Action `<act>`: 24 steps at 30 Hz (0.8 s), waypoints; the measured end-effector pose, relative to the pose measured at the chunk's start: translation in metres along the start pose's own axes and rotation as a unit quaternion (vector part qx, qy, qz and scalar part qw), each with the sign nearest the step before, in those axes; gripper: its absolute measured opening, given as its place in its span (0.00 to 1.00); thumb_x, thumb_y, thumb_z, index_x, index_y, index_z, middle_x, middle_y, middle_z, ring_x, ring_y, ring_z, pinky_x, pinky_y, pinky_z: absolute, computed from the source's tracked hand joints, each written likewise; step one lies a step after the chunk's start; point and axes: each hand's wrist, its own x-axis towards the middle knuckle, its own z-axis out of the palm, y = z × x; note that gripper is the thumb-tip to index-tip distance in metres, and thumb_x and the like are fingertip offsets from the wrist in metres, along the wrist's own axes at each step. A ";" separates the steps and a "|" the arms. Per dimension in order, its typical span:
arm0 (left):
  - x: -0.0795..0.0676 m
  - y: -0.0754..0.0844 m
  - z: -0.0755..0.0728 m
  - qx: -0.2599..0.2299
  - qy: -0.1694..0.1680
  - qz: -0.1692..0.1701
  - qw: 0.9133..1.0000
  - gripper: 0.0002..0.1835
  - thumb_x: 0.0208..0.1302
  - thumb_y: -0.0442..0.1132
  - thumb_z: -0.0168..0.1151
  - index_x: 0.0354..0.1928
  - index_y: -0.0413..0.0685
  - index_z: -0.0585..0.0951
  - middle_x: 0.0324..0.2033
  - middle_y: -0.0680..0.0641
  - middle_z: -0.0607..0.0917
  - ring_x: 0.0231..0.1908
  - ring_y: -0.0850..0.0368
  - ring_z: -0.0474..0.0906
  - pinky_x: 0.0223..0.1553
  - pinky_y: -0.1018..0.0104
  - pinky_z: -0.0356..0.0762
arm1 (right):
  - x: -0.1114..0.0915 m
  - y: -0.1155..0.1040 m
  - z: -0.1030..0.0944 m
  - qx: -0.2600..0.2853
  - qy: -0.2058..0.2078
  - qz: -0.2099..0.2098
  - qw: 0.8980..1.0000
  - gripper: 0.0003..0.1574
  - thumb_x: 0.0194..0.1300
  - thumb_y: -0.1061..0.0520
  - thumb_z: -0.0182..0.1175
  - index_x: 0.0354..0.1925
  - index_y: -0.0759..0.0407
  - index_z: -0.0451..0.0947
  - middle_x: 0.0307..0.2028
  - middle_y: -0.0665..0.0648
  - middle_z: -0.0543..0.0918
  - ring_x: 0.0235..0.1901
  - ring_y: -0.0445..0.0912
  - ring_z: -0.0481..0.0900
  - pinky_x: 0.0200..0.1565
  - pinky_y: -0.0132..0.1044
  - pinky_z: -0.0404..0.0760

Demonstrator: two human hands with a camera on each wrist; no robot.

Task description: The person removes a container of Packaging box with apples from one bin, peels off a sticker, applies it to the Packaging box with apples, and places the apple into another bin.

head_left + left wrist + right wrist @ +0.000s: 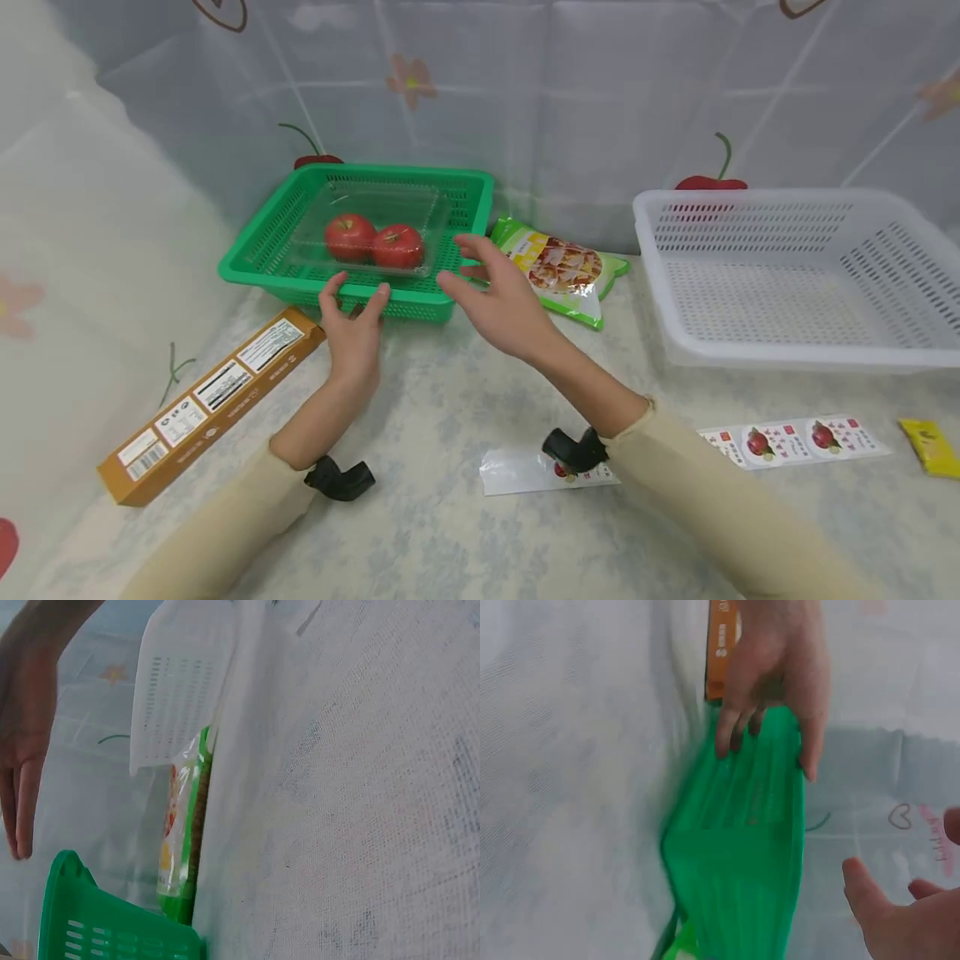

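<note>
Two red apples (349,237) sit in a clear plastic clamshell box (422,200) inside the green basket (427,300). My left hand (352,342) is at the basket's front side, thumb and forefinger spread apart, fingertips right at the rim. In the right wrist view, that left hand (772,667) has its lower fingers against the front wall. My right hand (502,300) hovers beside the basket's right front corner, palm turned inward, fingers extended and holding nothing. It overlaps a green and yellow food bag (566,267) behind it.
A long orange-brown carton (217,400) lies left of the basket. A white perforated basket (667,308) stands at the right. A strip of fruit labels (795,442) runs partly under my right forearm, with a small yellow packet (930,448) at the far right. A patterned curtain (600,108) hangs behind.
</note>
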 end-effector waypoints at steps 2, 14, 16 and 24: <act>0.003 -0.002 0.002 -0.060 -0.001 0.006 0.998 0.36 0.67 0.41 0.65 0.71 0.57 0.57 0.70 0.48 0.50 0.54 0.51 0.65 0.59 0.60 0.69 | 0.019 -0.008 0.013 0.043 0.020 0.034 0.998 0.33 0.73 0.48 0.57 0.71 0.53 0.62 0.66 0.53 0.68 0.62 0.49 0.71 0.58 0.46 0.73; 0.007 0.005 -0.001 -0.082 -0.008 0.002 0.997 0.43 0.65 0.40 0.68 0.75 0.59 0.52 0.73 0.47 0.46 0.61 0.48 0.63 0.59 0.65 0.71 | 0.120 -0.005 0.054 0.162 0.075 0.287 0.941 0.54 0.71 0.45 0.57 0.79 0.48 0.36 0.77 0.51 0.47 0.73 0.50 0.49 0.69 0.53 0.56; 0.007 0.005 -0.002 -0.079 -0.009 0.003 0.997 0.43 0.65 0.39 0.67 0.75 0.59 0.53 0.72 0.47 0.48 0.61 0.48 0.63 0.59 0.64 0.70 | 0.126 0.005 0.058 0.176 0.070 0.317 0.929 0.55 0.70 0.45 0.58 0.79 0.50 0.34 0.76 0.52 0.48 0.73 0.51 0.48 0.70 0.52 0.54; 0.002 0.001 -0.007 0.040 -0.001 0.006 0.999 0.43 0.66 0.49 0.66 0.75 0.62 0.52 0.74 0.48 0.48 0.67 0.44 0.58 0.62 0.57 0.66 | 0.137 0.028 0.071 0.186 0.060 0.365 0.910 0.50 0.68 0.50 0.63 0.77 0.57 0.47 0.73 0.56 0.57 0.72 0.53 0.52 0.70 0.51 0.54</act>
